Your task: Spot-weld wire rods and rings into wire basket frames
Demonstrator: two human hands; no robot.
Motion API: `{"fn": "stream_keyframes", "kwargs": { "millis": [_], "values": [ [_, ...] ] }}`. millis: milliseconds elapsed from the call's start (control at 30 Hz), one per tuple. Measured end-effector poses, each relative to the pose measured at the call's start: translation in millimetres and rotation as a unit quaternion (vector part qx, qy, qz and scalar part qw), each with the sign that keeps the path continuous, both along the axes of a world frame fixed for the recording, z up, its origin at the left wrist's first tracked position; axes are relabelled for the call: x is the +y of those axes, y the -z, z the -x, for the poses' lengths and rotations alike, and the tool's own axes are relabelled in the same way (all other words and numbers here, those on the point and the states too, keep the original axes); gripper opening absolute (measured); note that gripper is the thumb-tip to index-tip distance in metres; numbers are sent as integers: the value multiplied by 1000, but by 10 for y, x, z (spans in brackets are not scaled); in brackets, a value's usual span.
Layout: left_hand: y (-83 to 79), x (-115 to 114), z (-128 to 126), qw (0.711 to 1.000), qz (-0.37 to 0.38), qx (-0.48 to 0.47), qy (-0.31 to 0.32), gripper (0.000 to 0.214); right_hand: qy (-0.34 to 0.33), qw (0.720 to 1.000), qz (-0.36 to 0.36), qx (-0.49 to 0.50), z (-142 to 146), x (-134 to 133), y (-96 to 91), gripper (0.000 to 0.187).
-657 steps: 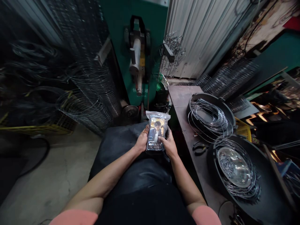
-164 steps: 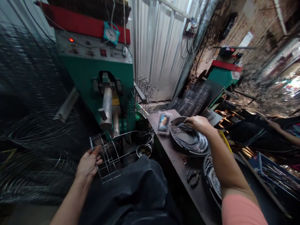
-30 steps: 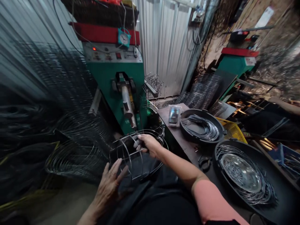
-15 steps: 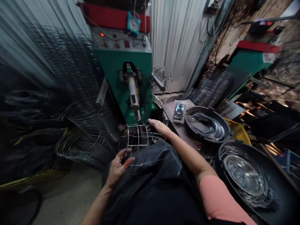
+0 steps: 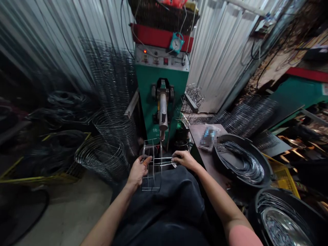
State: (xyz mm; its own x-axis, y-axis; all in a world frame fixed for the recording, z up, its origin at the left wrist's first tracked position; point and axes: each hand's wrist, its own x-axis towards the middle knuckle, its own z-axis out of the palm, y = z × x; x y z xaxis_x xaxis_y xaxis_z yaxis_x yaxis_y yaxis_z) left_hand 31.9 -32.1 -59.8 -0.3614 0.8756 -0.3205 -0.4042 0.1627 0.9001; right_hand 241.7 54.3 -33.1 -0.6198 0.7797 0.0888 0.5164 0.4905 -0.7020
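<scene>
I hold a small wire frame (image 5: 151, 164) of bent rods over my dark apron, just below the electrode arm (image 5: 163, 112) of the green welding machine (image 5: 161, 89). My left hand (image 5: 137, 171) grips the frame's left side with fingers closed round a rod. My right hand (image 5: 183, 159) is closed on a wire ring (image 5: 166, 160) that lies across the frame.
A dark bench (image 5: 202, 136) on my right carries a bagged phone (image 5: 208, 136), a black pan of wire rings (image 5: 242, 164) and a second pan (image 5: 284, 222). Stacks of finished wire frames (image 5: 107, 153) crowd the left floor. Corrugated metal walls stand behind.
My right hand has left its flat reach toward the bench and closed on the ring at the frame. The frame now sits closer under the electrode arm, and my view has tilted up.
</scene>
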Motion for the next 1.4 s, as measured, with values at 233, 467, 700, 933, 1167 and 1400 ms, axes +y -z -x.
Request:
{"fn": "stream_keyframes", "kwargs": {
  "millis": [233,467,700,933,1167,1400],
  "values": [
    [120,124,56,999,8,-40,2,51,-35,999,-37,-20,71,2,25,7],
    [42,208,13,997,-18,-77,13,57,-22,995,-61,75,129,237,206,9],
    [20,391,74,995,-20,-89,-27,56,-26,994,-76,77,200,468,247,11],
    [58,573,107,993,-36,-109,-32,56,-17,994,-89,55,193,671,224,11],
    [38,714,108,990,-34,-132,-36,48,-24,995,-89,27,201,801,149,12],
    [50,802,123,988,-30,-144,-33,44,-30,995,-84,34,224,885,140,13]
  ]
}}
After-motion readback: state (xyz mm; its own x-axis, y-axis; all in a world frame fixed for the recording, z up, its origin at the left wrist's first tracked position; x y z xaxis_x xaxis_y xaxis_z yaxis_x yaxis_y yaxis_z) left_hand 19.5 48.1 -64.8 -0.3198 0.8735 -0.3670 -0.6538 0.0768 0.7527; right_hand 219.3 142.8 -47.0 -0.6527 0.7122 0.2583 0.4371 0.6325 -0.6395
